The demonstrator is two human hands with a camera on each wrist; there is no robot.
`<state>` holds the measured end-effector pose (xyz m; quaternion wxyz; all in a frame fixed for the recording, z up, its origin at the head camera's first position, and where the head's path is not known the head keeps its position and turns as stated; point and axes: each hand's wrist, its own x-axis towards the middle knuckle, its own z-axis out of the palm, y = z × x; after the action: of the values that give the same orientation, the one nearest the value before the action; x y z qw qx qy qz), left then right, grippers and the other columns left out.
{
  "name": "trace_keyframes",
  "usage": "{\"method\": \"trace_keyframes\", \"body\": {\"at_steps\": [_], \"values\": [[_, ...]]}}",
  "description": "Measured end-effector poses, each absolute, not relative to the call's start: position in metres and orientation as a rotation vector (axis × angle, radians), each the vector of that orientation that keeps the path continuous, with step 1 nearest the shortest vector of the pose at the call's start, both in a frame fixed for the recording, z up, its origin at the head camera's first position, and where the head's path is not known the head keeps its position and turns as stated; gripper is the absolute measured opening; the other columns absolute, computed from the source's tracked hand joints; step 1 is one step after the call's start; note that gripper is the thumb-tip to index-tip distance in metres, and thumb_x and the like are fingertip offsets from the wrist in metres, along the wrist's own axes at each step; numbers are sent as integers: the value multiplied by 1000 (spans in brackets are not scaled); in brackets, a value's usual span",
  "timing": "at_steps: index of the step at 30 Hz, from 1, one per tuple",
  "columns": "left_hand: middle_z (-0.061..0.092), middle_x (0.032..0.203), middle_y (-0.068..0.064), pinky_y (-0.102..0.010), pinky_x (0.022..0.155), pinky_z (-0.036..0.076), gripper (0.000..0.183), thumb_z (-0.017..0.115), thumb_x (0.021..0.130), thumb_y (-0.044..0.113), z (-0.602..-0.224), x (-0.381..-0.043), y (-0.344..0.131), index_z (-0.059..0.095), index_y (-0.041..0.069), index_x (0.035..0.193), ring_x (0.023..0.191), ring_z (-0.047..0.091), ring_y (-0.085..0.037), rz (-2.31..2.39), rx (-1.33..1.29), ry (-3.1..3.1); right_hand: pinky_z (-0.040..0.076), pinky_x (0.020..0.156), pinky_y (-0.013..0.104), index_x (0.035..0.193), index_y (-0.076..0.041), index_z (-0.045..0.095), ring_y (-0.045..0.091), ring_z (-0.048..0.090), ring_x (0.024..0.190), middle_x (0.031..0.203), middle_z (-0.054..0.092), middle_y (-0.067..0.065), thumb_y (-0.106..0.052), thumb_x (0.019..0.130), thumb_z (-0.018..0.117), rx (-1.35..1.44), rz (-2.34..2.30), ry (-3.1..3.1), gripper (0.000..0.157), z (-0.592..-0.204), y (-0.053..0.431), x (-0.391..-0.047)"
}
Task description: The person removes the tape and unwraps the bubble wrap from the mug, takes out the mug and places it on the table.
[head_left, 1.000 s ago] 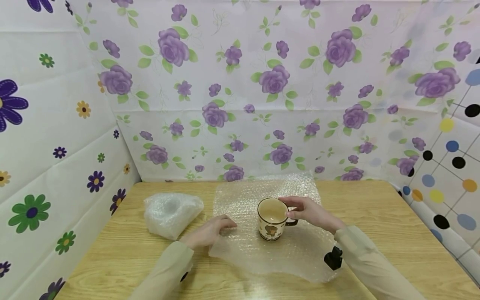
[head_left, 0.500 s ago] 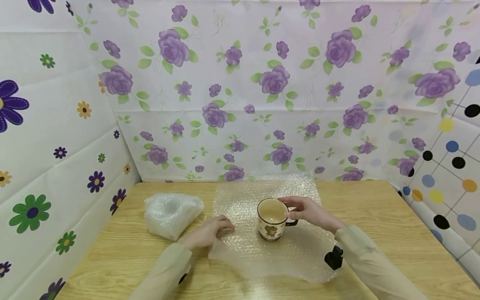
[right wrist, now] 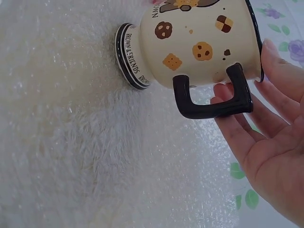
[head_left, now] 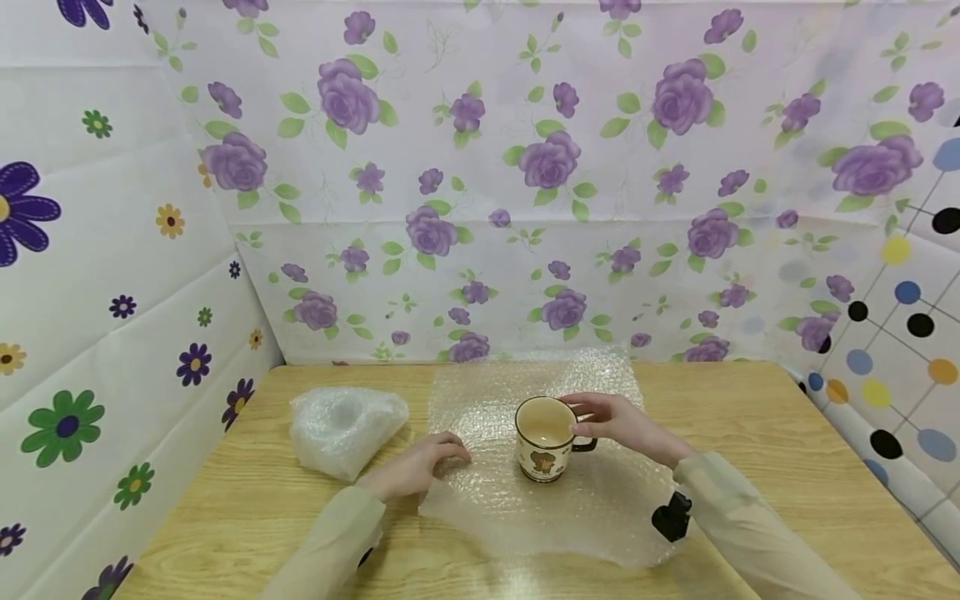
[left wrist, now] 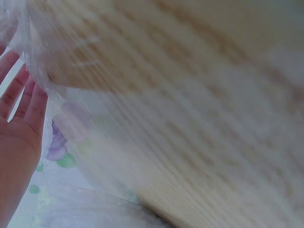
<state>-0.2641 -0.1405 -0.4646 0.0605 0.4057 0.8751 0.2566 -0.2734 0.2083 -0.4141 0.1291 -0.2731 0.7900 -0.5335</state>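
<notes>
A cream mug [head_left: 542, 450] with a dark rim, a black handle [right wrist: 211, 110] and a bear print stands upright on a spread sheet of bubble wrap [head_left: 487, 508]. My right hand [head_left: 618, 425] holds it at its right side. In the right wrist view the thumb lies at the rim and the fingers are at the handle. My left hand [head_left: 416, 465] rests at the left edge of the sheet, fingers relaxed and slightly bent. The left wrist view shows that hand's fingers [left wrist: 33, 104] beside clear plastic, which fills most of the picture.
A bundle wrapped in bubble wrap [head_left: 341, 429] lies on the wooden table [head_left: 225, 517], left of the sheet. Flowered cloth [head_left: 480, 167] hangs behind the table. Patterned cloths stand at both sides. A small black device [head_left: 672, 517] is at the right wrist.
My left hand has shifted very slightly to the left at the sheet's edge. The right hand and the mug have stayed in place.
</notes>
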Motion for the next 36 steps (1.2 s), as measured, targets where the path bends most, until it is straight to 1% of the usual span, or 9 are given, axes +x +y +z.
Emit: {"method": "trace_keyframes", "body": {"at_steps": [2, 8, 12, 16, 17, 20, 24, 29, 36], "values": [[51, 112, -4, -36, 91, 35, 48, 70, 65, -4, -465, -264, -141, 61, 8, 110, 103, 46, -19, 783, 1224, 2644, 46, 81, 38, 128, 3, 46, 33, 52, 104, 118, 53, 22, -12, 88, 61, -790, -1544, 2310, 45, -415, 210, -274], [51, 110, -5, -36, 90, 37, 52, 67, 60, -10, -465, -265, -141, 61, 7, 109, 101, 47, -20, 785, 1253, 2645, 46, 81, 38, 120, 6, 51, 29, 55, 100, 111, 57, 21, -17, 91, 56, -711, -1549, 2362, 38, -418, 216, -272], [51, 110, -5, -36, 89, 37, 47, 74, 65, 0, -466, -266, -142, 61, 6, 110, 101, 47, -20, 788, 1265, 2643, 46, 80, 42, 115, 5, 55, 27, 56, 97, 106, 60, 17, -23, 92, 55, -638, -1537, 2386, 36, -420, 218, -270], [50, 110, -4, -36, 89, 37, 46, 77, 66, 8, -466, -266, -142, 61, 6, 109, 101, 47, -20, 808, 1259, 2631, 45, 81, 47, 111, 3, 56, 28, 55, 97, 103, 60, 13, -27, 91, 55, -573, -1533, 2383, 36, -423, 219, -269], [50, 110, -4, -36, 89, 37, 46, 77, 66, 7, -465, -266, -142, 61, 6, 110, 101, 47, -20, 812, 1250, 2628, 45, 80, 48, 110, 3, 57, 29, 54, 98, 103, 60, 13, -27, 91, 55, -565, -1537, 2382, 35, -423, 219, -269], [50, 110, -4, -35, 88, 38, 47, 73, 66, -4, -465, -266, -142, 61, 6, 110, 101, 47, -20, 813, 1237, 2620, 45, 80, 47, 109, 2, 57, 31, 53, 100, 103, 59, 13, -28, 92, 55, -536, -1545, 2371, 35, -426, 220, -268], [49, 110, -3, -34, 88, 38, 47, 72, 66, -7, -465, -266, -141, 61, 7, 110, 101, 46, -19, 792, 1235, 2624, 45, 81, 46, 108, 1, 58, 34, 50, 104, 104, 58, 16, -30, 92, 53, -516, -1559, 2314, 35, -430, 222, -267], [50, 109, -3, -34, 88, 38, 44, 75, 68, 0, -465, -266, -141, 61, 8, 109, 101, 47, -20, 781, 1246, 2624, 45, 80, 46, 105, 1, 58, 35, 50, 104, 102, 58, 21, -30, 93, 52, -539, -1578, 2255, 34, -433, 223, -266], [50, 109, -3, -35, 88, 38, 43, 78, 68, 9, -466, -267, -142, 61, 8, 108, 101, 47, -19, 814, 1236, 2616, 46, 79, 45, 106, 5, 58, 28, 54, 97, 99, 59, 15, -29, 94, 51, -550, -1569, 2206, 37, -436, 224, -265]]}}
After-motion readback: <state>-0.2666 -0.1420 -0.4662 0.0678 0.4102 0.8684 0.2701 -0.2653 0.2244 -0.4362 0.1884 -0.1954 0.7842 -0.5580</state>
